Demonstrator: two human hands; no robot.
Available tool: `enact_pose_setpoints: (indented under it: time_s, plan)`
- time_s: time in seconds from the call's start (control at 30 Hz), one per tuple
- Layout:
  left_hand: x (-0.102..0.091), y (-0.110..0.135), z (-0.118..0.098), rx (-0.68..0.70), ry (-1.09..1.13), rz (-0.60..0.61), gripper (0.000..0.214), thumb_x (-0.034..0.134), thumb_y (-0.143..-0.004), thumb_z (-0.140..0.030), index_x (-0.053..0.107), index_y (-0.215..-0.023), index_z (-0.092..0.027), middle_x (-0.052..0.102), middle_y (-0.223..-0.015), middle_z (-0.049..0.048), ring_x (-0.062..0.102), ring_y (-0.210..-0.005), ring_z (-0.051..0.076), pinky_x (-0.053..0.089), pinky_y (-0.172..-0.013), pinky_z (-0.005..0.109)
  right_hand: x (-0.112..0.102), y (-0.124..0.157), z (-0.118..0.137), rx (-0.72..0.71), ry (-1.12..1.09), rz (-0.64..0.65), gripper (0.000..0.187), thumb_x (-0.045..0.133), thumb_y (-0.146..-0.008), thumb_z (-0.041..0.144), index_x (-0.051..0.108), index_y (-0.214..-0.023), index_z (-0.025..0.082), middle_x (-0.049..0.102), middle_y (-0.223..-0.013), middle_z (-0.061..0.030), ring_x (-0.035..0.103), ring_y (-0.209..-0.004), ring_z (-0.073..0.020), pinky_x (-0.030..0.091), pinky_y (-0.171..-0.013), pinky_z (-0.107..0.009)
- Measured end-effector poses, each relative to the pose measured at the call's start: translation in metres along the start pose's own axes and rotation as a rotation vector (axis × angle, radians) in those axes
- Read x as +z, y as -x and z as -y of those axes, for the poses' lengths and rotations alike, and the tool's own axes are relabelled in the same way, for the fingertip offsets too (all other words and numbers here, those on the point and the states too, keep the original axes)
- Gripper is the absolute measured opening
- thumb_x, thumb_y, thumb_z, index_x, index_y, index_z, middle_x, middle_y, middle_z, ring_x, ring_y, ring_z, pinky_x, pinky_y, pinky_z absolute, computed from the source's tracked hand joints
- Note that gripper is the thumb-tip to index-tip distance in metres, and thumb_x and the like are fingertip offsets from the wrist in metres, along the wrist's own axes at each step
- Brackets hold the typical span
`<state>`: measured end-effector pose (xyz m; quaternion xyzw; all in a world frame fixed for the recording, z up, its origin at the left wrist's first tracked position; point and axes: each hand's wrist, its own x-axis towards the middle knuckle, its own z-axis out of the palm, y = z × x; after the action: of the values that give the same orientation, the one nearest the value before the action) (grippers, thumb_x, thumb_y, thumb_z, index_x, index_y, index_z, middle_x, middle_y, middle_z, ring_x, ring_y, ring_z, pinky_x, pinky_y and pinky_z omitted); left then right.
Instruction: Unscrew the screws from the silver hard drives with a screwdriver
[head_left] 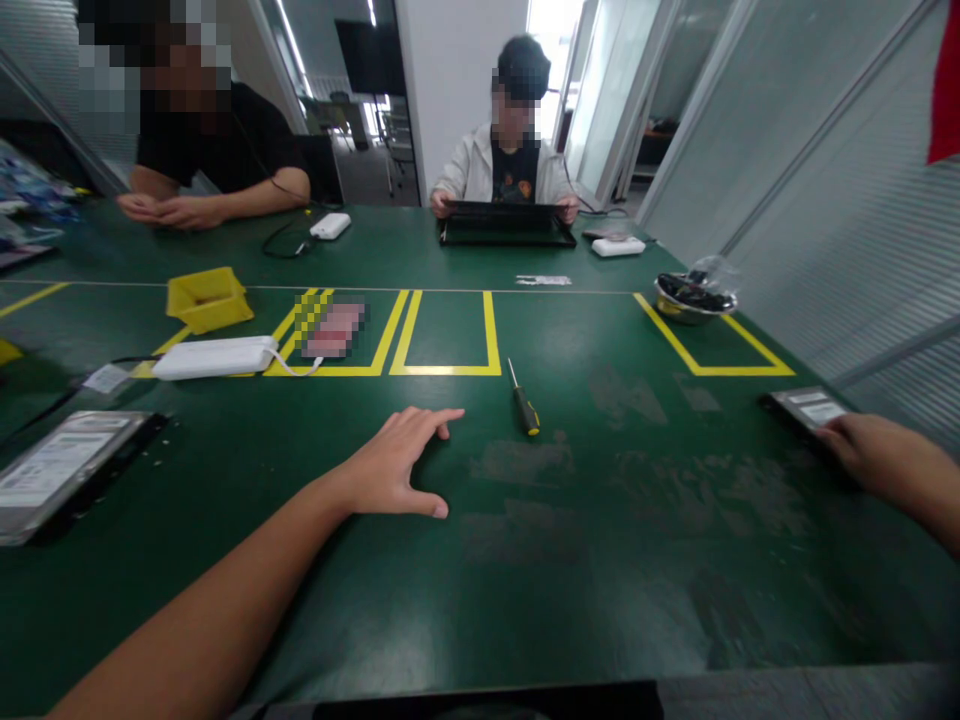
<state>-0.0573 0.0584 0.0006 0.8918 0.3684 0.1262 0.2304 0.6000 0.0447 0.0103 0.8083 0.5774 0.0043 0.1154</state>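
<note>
My left hand [396, 465] lies flat on the green table [570, 560], fingers stretched out and holding nothing. A small screwdriver [523, 400] with a black and yellow handle lies just to its right, apart from it. My right hand [862, 447] reaches to the far right and rests its fingers on a hard drive [806, 408] near the table's right edge. Whether the fingers grip the drive or only touch it is not clear. A second hard drive [64, 465] lies at the near left.
Yellow tape rectangles [446, 368] mark the table's middle. A yellow bin [208, 297], a white power bank [217, 357] with cable, and a metal bowl [694, 298] of parts stand around them. Two other people sit at the far side, one holding a black tray [506, 225].
</note>
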Motion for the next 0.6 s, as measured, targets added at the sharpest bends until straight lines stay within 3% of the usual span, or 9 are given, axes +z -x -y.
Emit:
enact_pose_setpoints:
  time_s: [0.17, 0.33, 0.6]
  plan:
    - [0.0, 0.0, 0.0, 0.002, -0.01, -0.003, 0.108, 0.072, -0.067, -0.072, 0.022, -0.152, -0.028, 0.052, -0.126, 0.0096, 0.048, -0.11, 0.031, 0.038, -0.096, 0.044, 0.005, -0.005, -0.005, 0.008, 0.005, -0.013, 0.033, 0.036, -0.092, 0.038, 0.059, -0.09, 0.014, 0.067, -0.099, -0.0213, 0.064, -0.089, -0.0318, 0.048, -0.079, -0.04]
    - [0.0, 0.0, 0.0, -0.004, -0.003, 0.008, 0.108, 0.073, -0.067, -0.071, 0.021, -0.153, -0.03, 0.051, -0.126, 0.0088, 0.048, -0.111, 0.03, 0.037, -0.097, 0.043, -0.001, -0.009, -0.015, -0.005, -0.04, 0.037, 0.026, 0.044, -0.089, 0.035, 0.062, -0.093, 0.017, 0.07, -0.098, -0.0159, 0.066, -0.088, -0.0289, 0.049, -0.078, -0.037]
    - [0.0, 0.0, -0.001, -0.008, -0.005, 0.005, 0.108, 0.073, -0.067, -0.071, 0.022, -0.152, -0.029, 0.051, -0.127, 0.0084, 0.048, -0.111, 0.03, 0.037, -0.097, 0.044, 0.01, -0.015, -0.018, -0.131, -0.018, -0.012, 0.023, 0.039, -0.092, 0.028, 0.049, -0.072, 0.02, 0.064, -0.083, -0.0168, 0.061, -0.072, -0.0239, 0.046, -0.07, -0.034]
